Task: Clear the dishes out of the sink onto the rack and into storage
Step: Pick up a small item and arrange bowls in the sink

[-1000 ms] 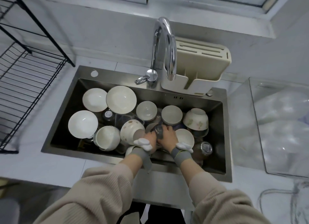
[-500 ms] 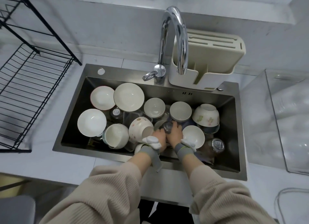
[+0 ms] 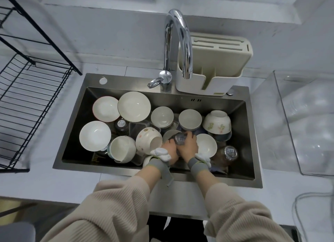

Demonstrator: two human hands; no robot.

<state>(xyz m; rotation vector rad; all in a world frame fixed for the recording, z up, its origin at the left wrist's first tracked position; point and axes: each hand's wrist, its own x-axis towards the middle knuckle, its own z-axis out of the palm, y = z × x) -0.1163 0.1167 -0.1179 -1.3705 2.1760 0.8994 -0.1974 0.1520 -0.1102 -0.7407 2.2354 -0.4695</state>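
Both of your hands were down in the steel sink, meeting over a clear glass that lay among the dishes near the front middle of the basin. Your right hand had its fingers curled over the top of the glass, and your left hand closed on it from the other side, so the glass was clamped between the two. Each wrist wore a grey band with a white piece on it.

Around the glass the basin was crowded. A small white bowl sat just beside your right hand, and a speckled bowl lay tipped on its side just beside your left. Behind your hands stood two small upright bowls, with a flower-patterned bowl turned upside down to their right. At the back left were a large bowl and a plate; another plate lay at the left, with a mug near it. A second glass lay on its side at the front right corner.

The chrome tap arched over the back rim, with a cream utensil holder just beside it. On the surface to the left stood the black wire rack, and to the right a clear plastic bin.
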